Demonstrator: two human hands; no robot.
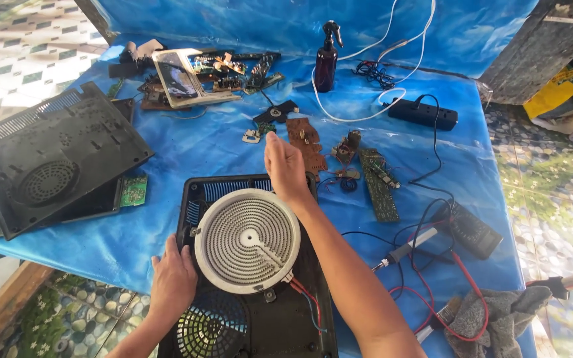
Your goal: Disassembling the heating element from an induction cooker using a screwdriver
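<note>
A round white heating coil (247, 240) with a grey spiral lies on an open black cooker base (313, 311) at the near middle of the table. My left hand (173, 278) rests on the base's left edge, fingers touching the coil's rim. My right hand (284, 166) reaches over the far edge of the coil with fingers flat and together, holding nothing. Red and blue wires (306, 295) run from the coil's near right side.
A black vented cover (54, 156) lies at left with a green circuit board (133, 190). Brown and green boards (377, 184), a multimeter (469, 229) with red leads, a soldering iron (402, 253), a power strip (422, 113), a dark spray bottle (326, 58) and a grey cloth (499, 318) surround the base.
</note>
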